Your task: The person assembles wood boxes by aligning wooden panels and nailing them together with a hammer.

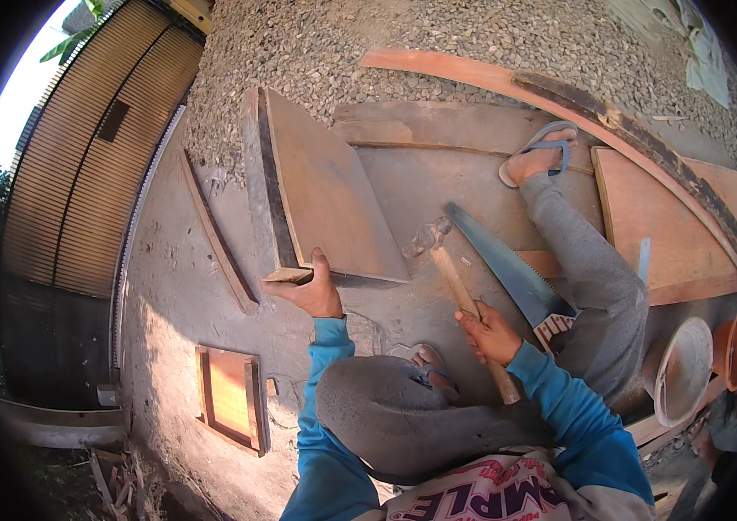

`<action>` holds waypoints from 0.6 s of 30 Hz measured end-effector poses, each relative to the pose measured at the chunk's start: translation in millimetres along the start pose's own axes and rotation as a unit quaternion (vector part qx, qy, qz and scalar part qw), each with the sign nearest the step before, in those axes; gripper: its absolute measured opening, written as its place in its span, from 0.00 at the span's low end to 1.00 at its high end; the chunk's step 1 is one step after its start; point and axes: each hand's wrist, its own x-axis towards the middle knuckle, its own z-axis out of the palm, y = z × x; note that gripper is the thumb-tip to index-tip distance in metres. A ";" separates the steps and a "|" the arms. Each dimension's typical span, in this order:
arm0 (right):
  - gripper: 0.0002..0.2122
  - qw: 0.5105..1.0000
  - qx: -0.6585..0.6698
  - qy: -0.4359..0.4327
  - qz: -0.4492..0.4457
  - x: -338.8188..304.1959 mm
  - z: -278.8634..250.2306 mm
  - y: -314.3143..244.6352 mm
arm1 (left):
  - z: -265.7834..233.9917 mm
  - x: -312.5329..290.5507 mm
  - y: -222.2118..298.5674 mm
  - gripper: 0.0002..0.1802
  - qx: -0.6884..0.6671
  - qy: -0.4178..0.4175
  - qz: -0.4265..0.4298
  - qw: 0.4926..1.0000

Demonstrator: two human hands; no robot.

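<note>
The right hand (492, 335) is wrapped round the handle of a hammer (452, 274); the left hand (321, 293) grips a small wood strip (287, 275) at the near corner of a wooden panel (325, 182) on the concrete ground (164, 286). With fingers so near that corner, a glancing blow could catch them; a loosened hold could let the panel topple. Farther out, 1 handsaw (500, 260) lies near the outstretched leg (570, 227), which could brush its teeth if shifted.
</note>
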 end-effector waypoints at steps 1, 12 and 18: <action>0.14 1.000 0.021 -0.006 0.018 3.2 -1.7 20.6 | -9.1 4.7 -7.5 0.44 0.028 0.015 0.000 0.999; 0.14 0.972 0.094 0.025 0.215 22.3 -19.7 101.3 | -79.0 64.4 -36.7 0.32 -0.056 -0.017 -0.114 0.992; 0.13 0.959 0.132 0.048 0.246 37.8 -25.6 95.7 | -107.7 111.0 -65.4 0.39 -0.053 -0.088 -0.119 0.988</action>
